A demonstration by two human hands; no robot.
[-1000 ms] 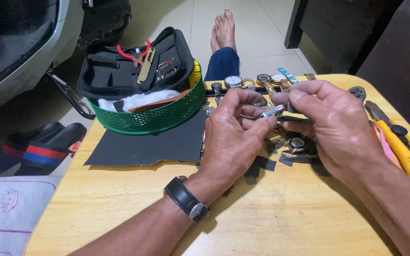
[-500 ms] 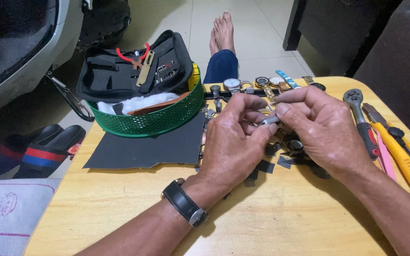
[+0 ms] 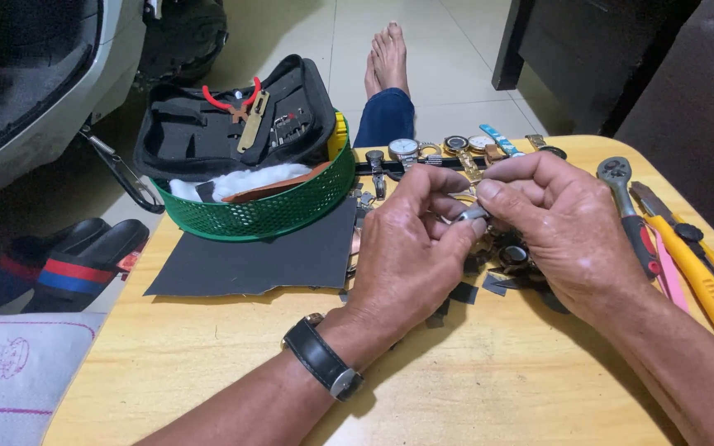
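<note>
While both hands pinch a small metal piece (image 3: 471,215) together, watches (image 3: 448,147) beyond them lie untouched, left hand (image 3: 411,248), right hand (image 3: 559,227).

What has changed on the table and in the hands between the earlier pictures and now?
Very little changed. The left hand and right hand still pinch the small metal piece between their fingertips, in much the same place over the table. The view shifted slightly, so the ratchet wrench now shows fully. The green basket and dark sheet stayed put.
</note>
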